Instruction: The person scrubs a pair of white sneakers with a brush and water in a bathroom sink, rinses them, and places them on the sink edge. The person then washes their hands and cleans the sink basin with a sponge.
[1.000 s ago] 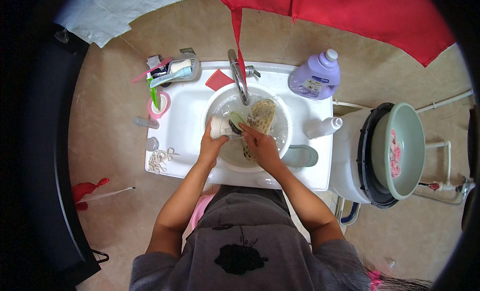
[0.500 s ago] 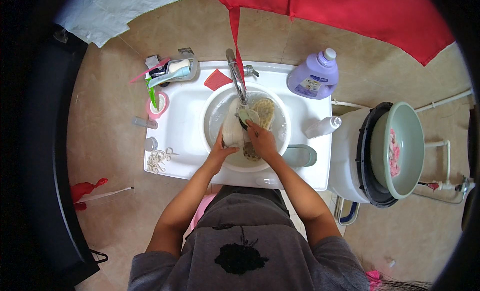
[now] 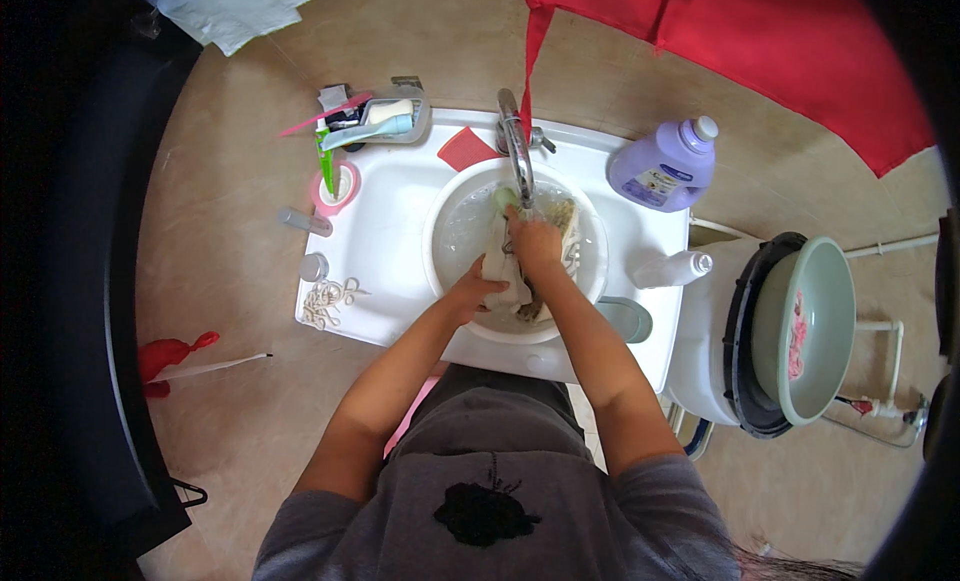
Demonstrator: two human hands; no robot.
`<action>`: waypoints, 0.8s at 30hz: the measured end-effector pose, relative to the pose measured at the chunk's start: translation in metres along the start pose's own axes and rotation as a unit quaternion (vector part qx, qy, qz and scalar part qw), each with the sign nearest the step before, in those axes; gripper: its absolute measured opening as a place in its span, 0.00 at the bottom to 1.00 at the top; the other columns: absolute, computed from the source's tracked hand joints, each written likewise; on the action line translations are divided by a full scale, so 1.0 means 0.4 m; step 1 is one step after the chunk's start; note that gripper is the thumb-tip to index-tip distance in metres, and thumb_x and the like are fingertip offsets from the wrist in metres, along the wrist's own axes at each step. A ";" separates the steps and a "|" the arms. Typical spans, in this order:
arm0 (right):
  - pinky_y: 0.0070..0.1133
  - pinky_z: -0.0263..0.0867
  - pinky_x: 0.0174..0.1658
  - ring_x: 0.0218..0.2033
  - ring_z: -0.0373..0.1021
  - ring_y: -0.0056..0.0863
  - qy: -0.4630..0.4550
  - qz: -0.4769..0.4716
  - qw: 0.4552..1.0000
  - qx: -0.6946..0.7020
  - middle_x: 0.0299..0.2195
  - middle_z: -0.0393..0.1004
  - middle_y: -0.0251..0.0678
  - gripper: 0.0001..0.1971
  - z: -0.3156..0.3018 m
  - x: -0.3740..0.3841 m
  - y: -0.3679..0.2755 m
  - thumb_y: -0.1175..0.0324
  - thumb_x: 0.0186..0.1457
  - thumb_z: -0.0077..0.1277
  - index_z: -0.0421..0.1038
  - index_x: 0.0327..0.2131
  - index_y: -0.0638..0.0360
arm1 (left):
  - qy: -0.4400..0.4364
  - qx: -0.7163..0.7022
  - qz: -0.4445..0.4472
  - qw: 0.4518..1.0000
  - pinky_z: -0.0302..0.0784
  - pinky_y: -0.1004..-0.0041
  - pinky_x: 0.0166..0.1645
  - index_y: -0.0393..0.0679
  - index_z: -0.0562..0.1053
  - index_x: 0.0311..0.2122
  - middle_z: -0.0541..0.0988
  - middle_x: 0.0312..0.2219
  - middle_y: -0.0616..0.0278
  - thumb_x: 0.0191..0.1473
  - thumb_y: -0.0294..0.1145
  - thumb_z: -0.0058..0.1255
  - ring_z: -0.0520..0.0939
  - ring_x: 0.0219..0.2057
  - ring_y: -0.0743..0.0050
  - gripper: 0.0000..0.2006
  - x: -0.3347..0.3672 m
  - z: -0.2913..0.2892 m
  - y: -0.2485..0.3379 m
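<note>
A white basin [image 3: 435, 261] of water stands in the sink under the faucet [image 3: 517, 151]. Inside it, a white canvas shoe [image 3: 507, 293] is gripped at its near left side by my left hand [image 3: 475, 291], thumb across it. Over the shoe's far part is my right hand [image 3: 538, 247], its fingers closed on a pale green thing [image 3: 506, 197] shaped like a small brush. Its lower part is covered by the hand and the shoe. A second shoe [image 3: 567, 224], with a yellowish sole, lies at the basin's right, partly behind my right hand.
A purple detergent jug [image 3: 663, 166], a white bottle [image 3: 675, 270] and a grey-green dish [image 3: 625, 321] are on the sink's right. Left are a toiletry box [image 3: 410, 129], pink tape roll [image 3: 335, 188] and white laces [image 3: 325, 303]. A green basin [image 3: 815, 381] tops a barrel at right.
My right hand has moved toward the far end of the shoe with the pale green thing. The shoe under my left hand has turned. The whole view has shifted slightly.
</note>
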State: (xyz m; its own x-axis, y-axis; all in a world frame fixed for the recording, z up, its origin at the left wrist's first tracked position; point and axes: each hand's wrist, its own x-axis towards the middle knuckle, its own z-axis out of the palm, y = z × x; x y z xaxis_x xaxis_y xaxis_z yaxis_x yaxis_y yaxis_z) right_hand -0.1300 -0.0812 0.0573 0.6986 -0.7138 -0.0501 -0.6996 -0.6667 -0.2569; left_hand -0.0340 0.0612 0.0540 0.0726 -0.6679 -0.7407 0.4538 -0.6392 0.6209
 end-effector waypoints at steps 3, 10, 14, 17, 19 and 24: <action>0.33 0.71 0.26 0.25 0.76 0.40 -0.039 0.018 0.999 -0.002 0.24 0.76 0.44 0.15 -0.007 0.028 0.007 0.64 0.60 0.41 0.69 0.49 0.45 | -0.055 -0.065 0.021 0.996 0.72 0.52 0.48 0.56 0.46 0.66 0.67 0.56 0.60 0.48 0.25 0.58 0.73 0.51 0.57 0.44 0.044 -0.025 -0.026; 0.30 0.71 0.25 0.26 0.76 0.36 -0.097 -0.137 0.984 -0.055 0.23 0.76 0.39 0.16 -0.029 -0.158 -0.039 0.61 0.56 0.47 0.69 0.48 0.47 | 0.090 -0.056 -0.016 0.994 0.73 0.57 0.48 0.47 0.57 0.62 0.73 0.49 0.55 0.42 0.20 0.59 0.77 0.46 0.57 0.39 0.113 -0.019 -0.078; 0.30 0.71 0.25 0.26 0.76 0.35 -0.017 -0.128 0.985 -0.114 0.23 0.76 0.38 0.19 0.045 -0.042 -0.009 0.62 0.55 0.48 0.68 0.50 0.49 | 0.084 -0.018 0.017 0.996 0.73 0.63 0.47 0.46 0.59 0.61 0.75 0.44 0.55 0.41 0.20 0.57 0.77 0.42 0.58 0.38 0.132 -0.016 -0.103; 0.31 0.71 0.27 0.27 0.76 0.36 0.005 -0.023 0.999 -0.040 0.25 0.77 0.40 0.18 0.083 0.064 0.015 0.63 0.55 0.48 0.69 0.50 0.50 | 0.026 -0.044 0.073 0.996 0.74 0.64 0.43 0.39 0.57 0.60 0.73 0.42 0.51 0.41 0.17 0.51 0.76 0.40 0.60 0.36 0.130 -0.018 -0.092; 0.32 0.72 0.28 0.28 0.77 0.37 -0.028 0.003 1.000 -0.004 0.25 0.78 0.41 0.17 0.081 0.057 0.015 0.64 0.55 0.47 0.70 0.49 0.50 | 0.085 -0.064 0.029 0.994 0.73 0.64 0.46 0.39 0.59 0.59 0.74 0.43 0.54 0.43 0.20 0.51 0.77 0.41 0.59 0.34 0.118 -0.009 -0.073; 0.31 0.72 0.28 0.28 0.77 0.36 -0.149 -0.096 0.983 -0.044 0.25 0.78 0.42 0.16 0.026 -0.102 -0.031 0.65 0.55 0.47 0.70 0.48 0.49 | 0.128 -0.164 0.001 0.978 0.74 0.63 0.47 0.37 0.59 0.57 0.73 0.43 0.50 0.41 0.21 0.53 0.76 0.43 0.57 0.34 0.095 0.024 -0.036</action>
State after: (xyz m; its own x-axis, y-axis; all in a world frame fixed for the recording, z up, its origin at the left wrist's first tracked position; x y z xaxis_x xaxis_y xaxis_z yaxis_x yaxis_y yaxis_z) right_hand -0.1483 -0.0416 0.0525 0.8228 -0.4875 -0.2921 -0.5517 -0.8084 -0.2050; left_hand -0.0464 0.0414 0.0192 0.2746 -0.5245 -0.8059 0.7110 -0.4535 0.5374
